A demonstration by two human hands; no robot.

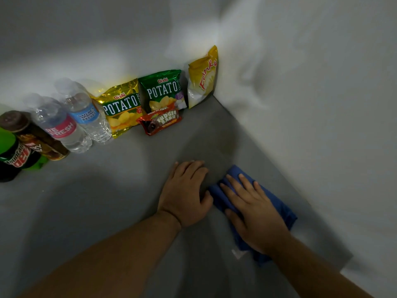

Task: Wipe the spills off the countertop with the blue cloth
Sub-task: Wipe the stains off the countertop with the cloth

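Observation:
The blue cloth (277, 203) lies bunched on the grey countertop (107, 201), close to the right wall. My right hand (251, 209) presses flat on top of it with the fingers straight and spread. Just to the left of the cloth, my left hand (187, 190) rests palm down on the bare counter, its thumb touching the cloth's edge. A faint darker wet patch (227, 145) shows on the counter beyond the cloth, toward the corner.
Along the back wall stand snack bags: two Oishi potato chip bags (122, 106), a Fudgee Barr pack (160, 122) and a yellow bag (203, 76) in the corner. Water bottles (71, 123) and soda bottles (19, 147) stand at the left. A white wall (311, 104) bounds the right.

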